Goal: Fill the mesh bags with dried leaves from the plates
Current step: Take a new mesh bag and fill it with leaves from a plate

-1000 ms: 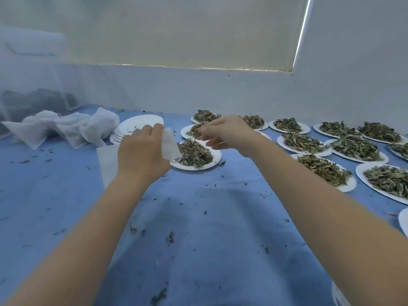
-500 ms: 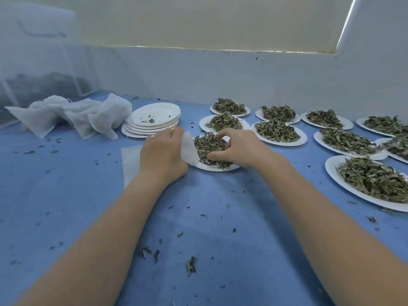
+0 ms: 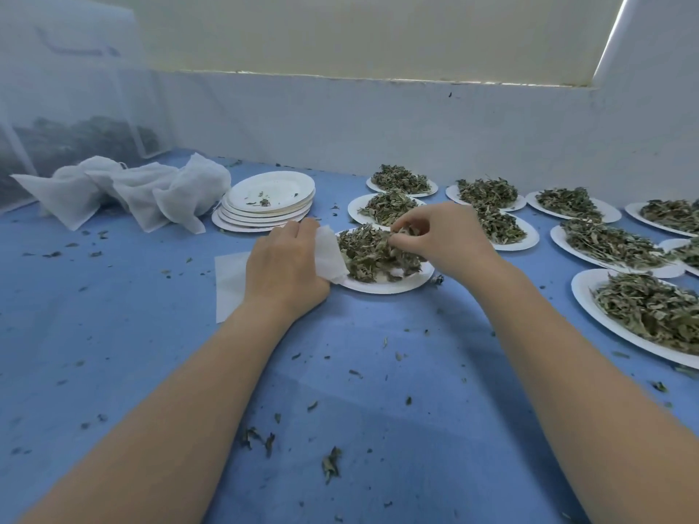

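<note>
My left hand (image 3: 283,264) grips the mouth of a white mesh bag (image 3: 231,279) that lies flat on the blue table, its open end held at the rim of a white plate (image 3: 386,286). That plate carries a heap of dried leaves (image 3: 365,251). My right hand (image 3: 440,240) sits over the heap with fingers pinched around a bunch of leaves, just right of the bag's mouth.
A stack of empty plates (image 3: 264,211) stands behind my left hand, with a pile of filled mesh bags (image 3: 128,194) further left. Several plates of leaves (image 3: 643,315) spread to the right and back. Leaf crumbs (image 3: 331,463) litter the blue table. A white wall runs along the back.
My right hand dropped from above the plate into the leaf heap and closed on a bunch. The left hand kept the bag at the plate's rim.
</note>
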